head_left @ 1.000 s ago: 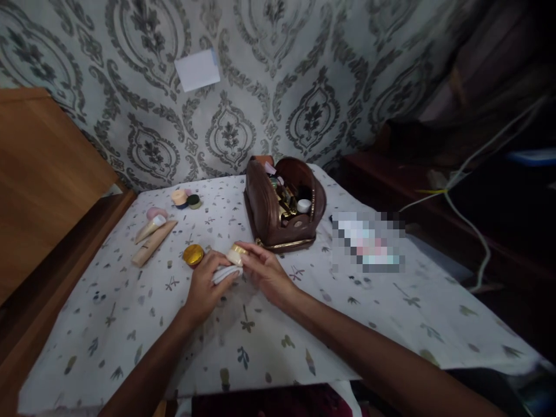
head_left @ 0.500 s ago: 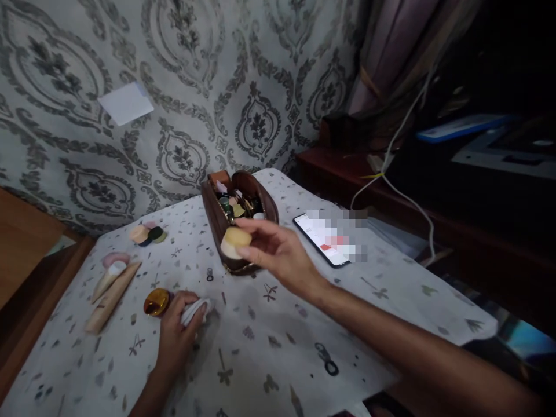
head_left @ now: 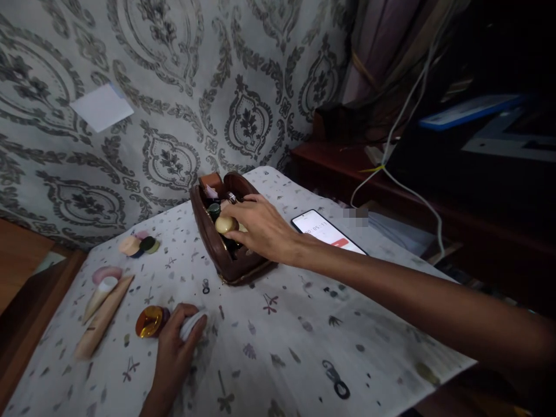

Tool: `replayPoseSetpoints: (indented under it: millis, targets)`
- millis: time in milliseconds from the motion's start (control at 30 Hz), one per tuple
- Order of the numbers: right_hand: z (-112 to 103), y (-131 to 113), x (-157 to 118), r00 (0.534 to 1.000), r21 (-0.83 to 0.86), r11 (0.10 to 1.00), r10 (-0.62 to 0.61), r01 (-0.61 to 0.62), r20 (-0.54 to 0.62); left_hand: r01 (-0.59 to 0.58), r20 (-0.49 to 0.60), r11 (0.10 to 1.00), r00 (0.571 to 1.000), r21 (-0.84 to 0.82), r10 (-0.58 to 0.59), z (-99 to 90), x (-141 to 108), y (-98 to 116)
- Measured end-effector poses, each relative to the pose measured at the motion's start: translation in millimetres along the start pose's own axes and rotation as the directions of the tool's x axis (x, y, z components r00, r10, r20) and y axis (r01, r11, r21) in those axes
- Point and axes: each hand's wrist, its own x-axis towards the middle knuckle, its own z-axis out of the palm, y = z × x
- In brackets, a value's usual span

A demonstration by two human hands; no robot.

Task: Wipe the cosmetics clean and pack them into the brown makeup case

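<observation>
My right hand point(head_left: 267, 229) holds a small round jar with a yellowish lid point(head_left: 226, 225) between thumb and fingers. Hand and jar are at the mouth of an unzipped brown pouch point(head_left: 204, 229), partly covering its opening. A green-capped item point(head_left: 214, 210) and other small things show inside it. Resting on the table at the lower left, my left hand point(head_left: 176, 339) is closed around a crumpled white cloth or tissue point(head_left: 191, 325). Just left of that hand sits a shiny amber-gold round container point(head_left: 150, 322).
Left on the patterned tablecloth point(head_left: 260, 382) lie a beige tube point(head_left: 104, 324), a white-capped tube point(head_left: 98, 298), a pink rounded item point(head_left: 107, 274) and several small jars point(head_left: 131, 247). A lit phone point(head_left: 324, 229) lies right of the pouch, partly behind my right forearm. White cables point(head_left: 393, 139) hang farther right.
My right hand has carried the jar from the pouch's front edge to its opening. The left hand keeps the white cloth beside the amber container. The view has shifted slightly.
</observation>
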Motion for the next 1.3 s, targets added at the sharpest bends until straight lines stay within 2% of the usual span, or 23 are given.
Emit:
replayPoseSetpoints:
  millis: [167,367,733,867,933,1100,1200,1300]
  targets:
    - [2,-2,11,0.973,-0.054,0.996,0.085,-0.076,0.212,-0.017,0.052,1.000,0.999,-0.004,0.017,-1.0,0,1]
    - [7,0,23,0.945,0.016,0.998,0.046,-0.054,0.325,-0.042,0.079,0.999,0.996,0.008,0.041,-1.0,0,1]
    - [0,3,23,0.940,0.126,0.988,0.044,-0.092,0.339,-0.018,0.089,1.000,0.996,0.014,0.017,-0.6,0,0]
    - [-6,5,22,0.951,0.145,0.985,0.042,-0.090,0.308,-0.031,0.104,0.999,0.994,0.012,0.030,-0.6,0,-1]
    - [-11,4,20,0.965,0.152,0.985,0.045,-0.086,0.257,-0.024,0.101,1.000,0.995,0.006,0.023,-0.3,0,-2]
    - [-25,-14,2,0.998,0.212,0.977,0.046,-0.037,-0.041,0.000,0.078,1.000,0.997,-0.025,0.002,-0.1,0,1]
    - [-14,-32,-20,0.982,0.359,0.922,-0.093,0.147,-0.164,-0.004,0.080,0.999,0.997,-0.042,0.007,-0.5,1,4]
    - [17,-47,-44,0.951,0.458,0.835,-0.291,0.304,-0.102,-0.007,0.087,0.998,0.996,-0.062,0.013,-1.6,0,6]
